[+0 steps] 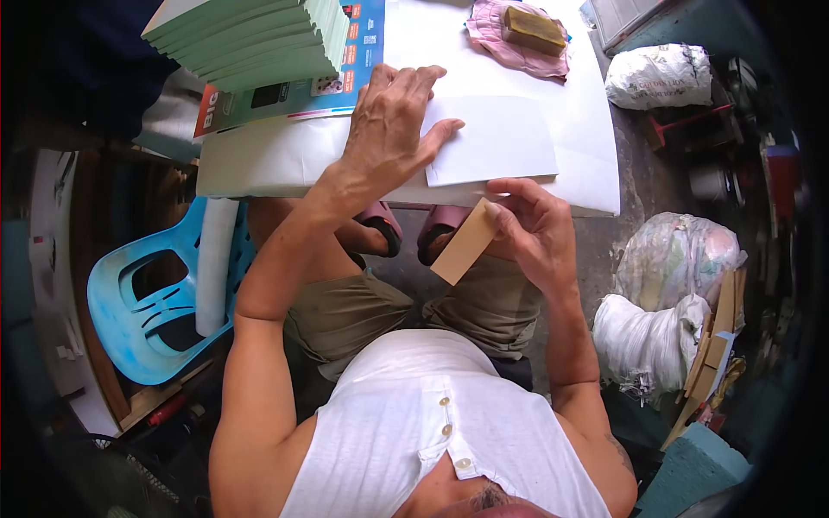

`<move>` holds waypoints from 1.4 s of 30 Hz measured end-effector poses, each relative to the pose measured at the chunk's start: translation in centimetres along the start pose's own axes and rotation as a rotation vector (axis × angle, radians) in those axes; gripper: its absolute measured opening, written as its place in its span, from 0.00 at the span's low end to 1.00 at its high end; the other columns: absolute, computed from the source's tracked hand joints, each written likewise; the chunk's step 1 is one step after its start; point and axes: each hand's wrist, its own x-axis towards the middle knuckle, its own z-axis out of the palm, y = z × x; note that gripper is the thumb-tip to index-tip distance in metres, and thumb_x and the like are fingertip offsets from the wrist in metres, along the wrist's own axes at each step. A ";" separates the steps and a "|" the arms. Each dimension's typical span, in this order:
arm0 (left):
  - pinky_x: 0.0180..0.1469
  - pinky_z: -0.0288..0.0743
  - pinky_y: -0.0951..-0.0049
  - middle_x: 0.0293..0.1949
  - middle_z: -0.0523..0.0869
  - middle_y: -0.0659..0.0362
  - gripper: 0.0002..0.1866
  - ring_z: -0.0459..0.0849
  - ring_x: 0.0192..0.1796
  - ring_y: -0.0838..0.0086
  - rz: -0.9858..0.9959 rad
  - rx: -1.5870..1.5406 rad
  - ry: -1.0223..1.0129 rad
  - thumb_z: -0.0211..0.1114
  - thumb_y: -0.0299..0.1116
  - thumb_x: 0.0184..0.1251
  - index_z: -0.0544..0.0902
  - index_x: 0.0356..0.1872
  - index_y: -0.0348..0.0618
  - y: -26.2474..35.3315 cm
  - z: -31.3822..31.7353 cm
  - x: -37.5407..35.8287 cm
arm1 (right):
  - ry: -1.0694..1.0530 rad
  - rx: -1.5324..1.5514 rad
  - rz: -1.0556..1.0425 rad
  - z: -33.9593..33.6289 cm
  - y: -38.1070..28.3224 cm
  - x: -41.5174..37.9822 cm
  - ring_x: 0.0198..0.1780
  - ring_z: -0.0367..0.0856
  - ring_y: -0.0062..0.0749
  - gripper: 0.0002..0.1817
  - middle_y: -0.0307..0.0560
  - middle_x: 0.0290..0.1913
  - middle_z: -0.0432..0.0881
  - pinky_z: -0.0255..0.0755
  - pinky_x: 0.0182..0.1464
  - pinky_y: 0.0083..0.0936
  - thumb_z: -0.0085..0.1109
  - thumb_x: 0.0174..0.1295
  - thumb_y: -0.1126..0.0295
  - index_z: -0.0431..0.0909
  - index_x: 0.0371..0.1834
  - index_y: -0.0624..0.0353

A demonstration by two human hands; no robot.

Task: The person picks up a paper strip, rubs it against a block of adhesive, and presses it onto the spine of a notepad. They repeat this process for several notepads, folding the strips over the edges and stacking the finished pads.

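My right hand (542, 235) pinches a flat tan rectangular strip (466, 243) between thumb and fingers, just off the table's front edge. The strip slants down toward my lap. Near that edge lies a small stack of white paper (494, 142), its lower right corner close above my right fingertips. My left hand (390, 119) rests at the stack's left side, palm down, with the thumb stretched over the paper and the fingers reaching forward. Beyond it stands a tall pile of pale green paper bundles (250, 43) on a printed poster sheet (367, 52).
A brown block (534, 31) sits on a pink cloth (501, 47) at the back of the white-covered table (587, 147). To the left is a blue plastic chair (129, 285). White sacks (652, 341) and a plastic-wrapped bundle (678, 259) crowd the floor at right.
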 end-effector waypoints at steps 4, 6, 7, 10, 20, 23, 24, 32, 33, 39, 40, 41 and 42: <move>0.54 0.70 0.57 0.44 0.82 0.53 0.37 0.76 0.52 0.59 -0.108 0.180 -0.034 0.81 0.46 0.55 0.77 0.63 0.39 2.6 -2.4 -3.5 | -0.011 -0.025 0.107 -0.8 -1.2 1.5 0.34 0.87 0.22 0.08 0.48 0.34 0.90 0.81 0.36 0.19 0.64 0.68 0.78 0.84 0.47 0.71; 0.54 0.69 0.57 0.46 0.81 0.55 0.42 0.75 0.52 0.60 -0.127 0.193 -0.055 0.83 0.51 0.50 0.77 0.65 0.42 3.5 -3.4 -5.2 | -0.029 -0.076 0.077 -1.6 -1.4 2.5 0.34 0.86 0.22 0.09 0.49 0.34 0.90 0.80 0.35 0.21 0.64 0.68 0.79 0.84 0.48 0.71; 0.53 0.70 0.56 0.44 0.82 0.56 0.42 0.75 0.50 0.61 -0.122 0.184 -0.061 0.84 0.50 0.49 0.77 0.64 0.43 4.0 -4.0 -5.9 | 0.009 -0.166 0.000 -1.9 -1.0 3.0 0.34 0.86 0.22 0.10 0.49 0.35 0.90 0.80 0.35 0.23 0.63 0.66 0.80 0.84 0.49 0.70; 0.54 0.69 0.58 0.45 0.81 0.57 0.43 0.76 0.50 0.61 -0.103 0.181 -0.074 0.86 0.47 0.44 0.78 0.64 0.45 4.8 -4.2 -7.2 | 0.013 -0.259 -0.034 -3.5 -1.7 4.0 0.35 0.87 0.22 0.10 0.48 0.36 0.89 0.81 0.37 0.24 0.63 0.66 0.81 0.85 0.50 0.68; 0.63 0.62 0.52 0.52 0.78 0.56 0.41 0.74 0.58 0.60 -0.183 0.115 0.032 0.83 0.53 0.46 0.79 0.62 0.46 5.0 -1.4 -6.4 | 0.024 -0.100 -0.411 -4.8 -4.6 0.9 0.36 0.81 0.23 0.08 0.45 0.38 0.83 0.76 0.42 0.18 0.60 0.67 0.86 0.84 0.46 0.70; 0.60 0.70 0.55 0.54 0.78 0.53 0.34 0.75 0.58 0.59 -0.067 -0.148 0.253 0.79 0.50 0.55 0.79 0.60 0.45 5.6 -0.8 -6.6 | -0.132 -0.123 -0.476 -3.5 -5.6 0.0 0.38 0.82 0.28 0.07 0.50 0.38 0.83 0.76 0.41 0.21 0.63 0.63 0.89 0.83 0.42 0.71; 0.59 0.75 0.57 0.54 0.79 0.53 0.30 0.76 0.58 0.59 -0.028 -0.311 0.293 0.77 0.48 0.60 0.79 0.59 0.44 6.1 -1.2 -6.7 | -0.162 -0.128 -0.481 -3.0 -5.9 -0.3 0.38 0.83 0.29 0.08 0.51 0.37 0.84 0.76 0.42 0.22 0.64 0.59 0.90 0.84 0.40 0.70; 0.38 0.85 0.76 0.43 0.86 0.57 0.21 0.86 0.41 0.78 -0.437 -1.736 -0.329 0.68 0.44 0.76 0.80 0.54 0.34 8.7 -3.2 -11.5 | -0.440 -0.024 -0.624 -0.7 -7.7 -2.5 0.39 0.82 0.31 0.08 0.54 0.37 0.84 0.75 0.45 0.23 0.69 0.52 0.86 0.84 0.36 0.73; 0.36 0.85 0.76 0.42 0.86 0.57 0.20 0.86 0.39 0.79 -0.439 -1.670 -0.302 0.69 0.43 0.75 0.81 0.52 0.34 8.7 -3.6 -12.2 | -0.409 -0.003 -0.586 -0.8 -7.2 -2.9 0.40 0.82 0.31 0.09 0.54 0.38 0.85 0.75 0.46 0.22 0.69 0.53 0.86 0.84 0.38 0.72; 0.30 0.80 0.79 0.32 0.86 0.58 0.15 0.84 0.28 0.80 -0.609 -1.443 -0.098 0.73 0.36 0.70 0.82 0.44 0.33 9.0 -4.3 -16.7 | -0.176 -0.116 -0.499 0.5 -5.2 -6.4 0.44 0.83 0.25 0.15 0.52 0.46 0.85 0.76 0.46 0.16 0.70 0.56 0.85 0.83 0.47 0.72; 0.30 0.80 0.79 0.33 0.86 0.59 0.14 0.84 0.28 0.81 -0.593 -1.407 -0.069 0.73 0.35 0.70 0.83 0.43 0.34 9.1 -4.4 -17.2 | -0.158 -0.151 -0.476 0.5 -4.9 -7.0 0.44 0.83 0.23 0.15 0.50 0.45 0.85 0.77 0.45 0.16 0.70 0.56 0.84 0.83 0.49 0.72; 0.30 0.80 0.79 0.33 0.86 0.59 0.13 0.84 0.28 0.81 -0.581 -1.371 -0.041 0.73 0.35 0.70 0.83 0.42 0.34 9.1 -4.5 -17.6 | -0.140 -0.185 -0.449 0.5 -4.5 -7.5 0.44 0.83 0.22 0.16 0.49 0.45 0.86 0.77 0.44 0.15 0.70 0.57 0.84 0.83 0.50 0.71; 0.30 0.80 0.79 0.33 0.86 0.60 0.12 0.83 0.28 0.81 -0.575 -1.336 -0.014 0.73 0.35 0.70 0.84 0.40 0.34 9.3 -4.4 -18.1 | -0.115 -0.187 -0.397 0.2 -3.9 -8.1 0.43 0.83 0.21 0.16 0.47 0.44 0.86 0.77 0.44 0.15 0.70 0.58 0.83 0.84 0.51 0.71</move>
